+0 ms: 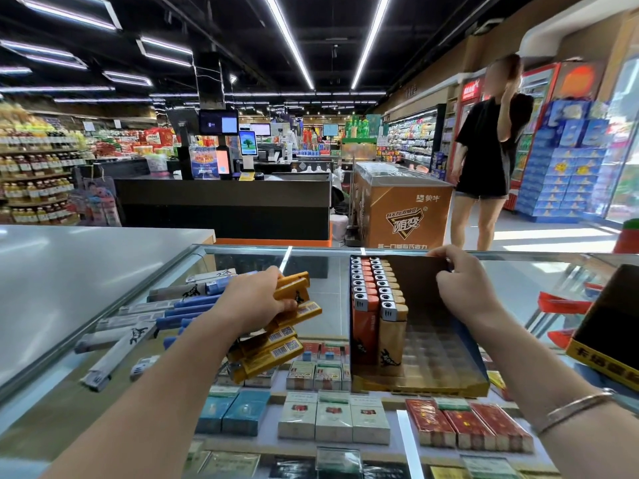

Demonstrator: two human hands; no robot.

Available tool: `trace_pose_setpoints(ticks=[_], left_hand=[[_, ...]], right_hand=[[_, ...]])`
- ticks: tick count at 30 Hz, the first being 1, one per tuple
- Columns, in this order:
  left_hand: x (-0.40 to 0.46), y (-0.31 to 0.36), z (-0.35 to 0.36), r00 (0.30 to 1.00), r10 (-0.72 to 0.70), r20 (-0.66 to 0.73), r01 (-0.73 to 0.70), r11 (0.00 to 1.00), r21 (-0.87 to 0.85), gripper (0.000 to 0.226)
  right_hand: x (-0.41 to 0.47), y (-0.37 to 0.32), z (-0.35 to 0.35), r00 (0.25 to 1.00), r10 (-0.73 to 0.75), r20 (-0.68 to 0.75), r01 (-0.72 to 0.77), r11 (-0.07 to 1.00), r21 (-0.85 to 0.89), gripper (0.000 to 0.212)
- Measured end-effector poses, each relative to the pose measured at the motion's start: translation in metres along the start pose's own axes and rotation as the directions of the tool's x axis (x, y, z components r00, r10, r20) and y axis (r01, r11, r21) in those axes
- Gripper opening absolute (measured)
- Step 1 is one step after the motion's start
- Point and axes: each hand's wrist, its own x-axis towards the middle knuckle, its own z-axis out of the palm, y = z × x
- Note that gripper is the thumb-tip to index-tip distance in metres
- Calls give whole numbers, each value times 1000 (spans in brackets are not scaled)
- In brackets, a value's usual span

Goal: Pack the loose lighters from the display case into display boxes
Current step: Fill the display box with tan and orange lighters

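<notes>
left hand (257, 299) grips a bunch of gold lighters (276, 335), long axes pointing right toward the display box (420, 382); right hand (461, 285) pinches its back wall.

Both hands' fingers (283, 302) curled, gripping

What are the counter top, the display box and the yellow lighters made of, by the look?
Clear flat counter top: glass, glossy; it mirrors ceiling lights and shows cigarette packs beneath.
Dark open display box: probably printed cardboard; thin flat walls, gold-printed front edge.
Yellow lighters in the left hand's grip: likely smooth plastic bodies with barcode stickers; boxed ones show silvery, seemingly metal caps.
</notes>
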Motion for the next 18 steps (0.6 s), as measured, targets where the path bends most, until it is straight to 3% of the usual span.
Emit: trace_pose_setpoints(ticks=[4, 10, 14, 18], left_hand=[[-1, 3, -3, 997, 26, 73, -15, 989, -146, 39], [-3, 8, -2, 990, 84, 113, -64, 984, -168, 30], [-2, 10, -1, 991, 25, 129, 7, 970, -243, 38], [-1, 11, 1, 995, -29, 96, 46, 982, -182, 39]], right_hand=[[-1, 1, 0, 1000, -4, -5, 4, 1000, -10, 37], [0, 0, 0, 1000, -8, -4, 7, 1000, -25, 37], [0, 0, 0, 1000, -9, -16, 8, 999, -43, 37], [-1, 0, -1, 1000, 1, -9, -2, 999, -45, 37]])
